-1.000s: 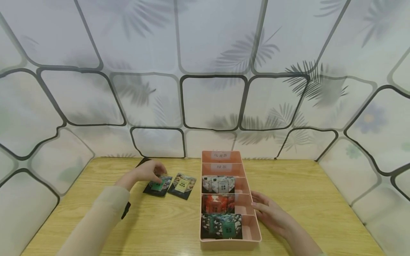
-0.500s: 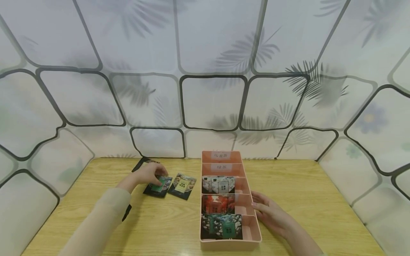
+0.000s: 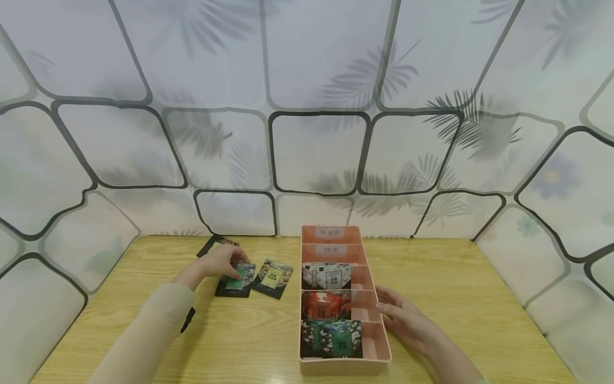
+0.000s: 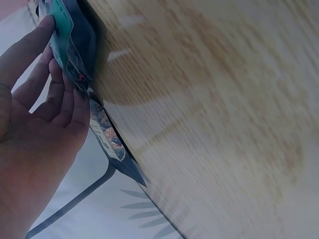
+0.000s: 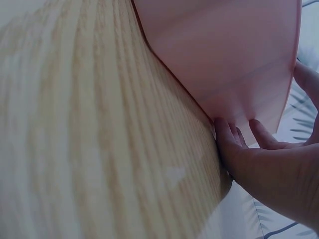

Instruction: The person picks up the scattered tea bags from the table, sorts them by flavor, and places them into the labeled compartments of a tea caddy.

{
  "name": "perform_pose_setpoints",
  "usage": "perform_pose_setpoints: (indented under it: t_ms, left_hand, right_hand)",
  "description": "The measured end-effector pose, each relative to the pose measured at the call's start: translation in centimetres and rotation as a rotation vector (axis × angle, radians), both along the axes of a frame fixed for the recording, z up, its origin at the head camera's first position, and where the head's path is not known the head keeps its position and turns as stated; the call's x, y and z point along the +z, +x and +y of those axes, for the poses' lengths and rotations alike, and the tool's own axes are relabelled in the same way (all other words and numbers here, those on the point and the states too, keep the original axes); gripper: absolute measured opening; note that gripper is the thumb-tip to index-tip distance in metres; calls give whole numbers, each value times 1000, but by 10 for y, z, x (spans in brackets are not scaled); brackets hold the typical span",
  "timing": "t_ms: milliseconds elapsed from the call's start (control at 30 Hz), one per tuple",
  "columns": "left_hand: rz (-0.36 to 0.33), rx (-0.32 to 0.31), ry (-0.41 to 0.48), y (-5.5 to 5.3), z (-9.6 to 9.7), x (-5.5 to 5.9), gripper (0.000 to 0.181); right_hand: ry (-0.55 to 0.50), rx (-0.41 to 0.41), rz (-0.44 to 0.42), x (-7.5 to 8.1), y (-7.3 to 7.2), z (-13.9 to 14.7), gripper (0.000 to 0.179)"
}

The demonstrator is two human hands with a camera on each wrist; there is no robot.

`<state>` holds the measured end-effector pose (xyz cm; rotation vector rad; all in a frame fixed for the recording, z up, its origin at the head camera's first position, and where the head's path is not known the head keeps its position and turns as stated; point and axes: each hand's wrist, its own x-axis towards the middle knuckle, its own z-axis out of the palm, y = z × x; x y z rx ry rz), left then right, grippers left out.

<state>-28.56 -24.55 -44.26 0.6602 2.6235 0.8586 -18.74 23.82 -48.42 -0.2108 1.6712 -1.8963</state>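
My left hand (image 3: pixel 218 262) pinches a dark tea sachet with a green label (image 3: pixel 235 285) at the table's left. In the left wrist view its thumb lies on the green label (image 4: pixel 61 31), the fingers behind. Just right of it a tea sachet with a yellow label (image 3: pixel 272 278) lies flat. Another dark tea sachet (image 3: pixel 209 246) is partly hidden behind the hand. The fingertips of my right hand (image 3: pixel 408 322) touch the right side of a long pink divided box (image 3: pixel 340 368); in the right wrist view they press its wall (image 5: pixel 224 55), thumb at the rim.
White-patterned tea sachets (image 3: pixel 331 277), red ones (image 3: pixel 326 305) and green ones (image 3: pixel 336 340) stand in the box's three front compartments. Paper labels (image 3: pixel 332 250) mark the two rear ones. A patterned cloth wall (image 3: pixel 316 154) rises behind the wooden table (image 3: pixel 460 288).
The left hand has shifted slightly left, turning the green-labelled tea sachet a little straighter. More of the dark sachet behind it shows. The right hand and the box stay put.
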Motion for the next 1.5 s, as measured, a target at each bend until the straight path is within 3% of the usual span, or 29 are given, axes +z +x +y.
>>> perform_pose_setpoints:
  t_ms: [567,800,1267,1500]
  left_hand:
    - [-7,-7,28,-7,-2,7,16]
    - [25,-52,38,-10,0,22,11]
    - [-136,-117,-17,-7,9,59,6]
    - [-131,-150,-47,-8,19,75,6]
  right_hand:
    - [4,4,-2,-1,0,1,84]
    - [-13,-1,10,-4,1,0,84]
    - [-4,-3,16,1,-2,-1,83]
    - [-4,9,20,-1,0,1,85]
